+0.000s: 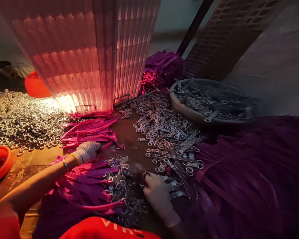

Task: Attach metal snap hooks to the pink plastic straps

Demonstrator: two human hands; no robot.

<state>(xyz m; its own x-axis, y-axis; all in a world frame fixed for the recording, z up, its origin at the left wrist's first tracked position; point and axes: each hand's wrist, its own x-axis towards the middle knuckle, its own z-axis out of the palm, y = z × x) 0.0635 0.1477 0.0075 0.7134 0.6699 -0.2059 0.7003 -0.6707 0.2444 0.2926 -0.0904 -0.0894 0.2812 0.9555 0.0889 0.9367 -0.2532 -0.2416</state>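
Note:
My left hand (pixel 87 152), in a white knit glove with a yellow cuff, lies over magenta straps (pixel 89 132) in the middle of the table. Its fingers are curled under, so whatever they grip is hidden. Straps with metal rings (pixel 126 181) on their ends are heaped just in front of me. My right hand (pixel 157 192) is right of these rings, its fingers bent together at a small dark ring-like piece I cannot make out. Beside its fingertips lie flat metal pieces with ringed ends (pixel 174 162).
A big heap of metal rings (pixel 27 122) covers the left, near an orange bowl (pixel 8 162). Ribbed translucent panels (pixel 89 66) stand lit at the back. A basin (pixel 186 111) of metal pieces sits back right. Purple straps (pixel 244 172) pile along the right.

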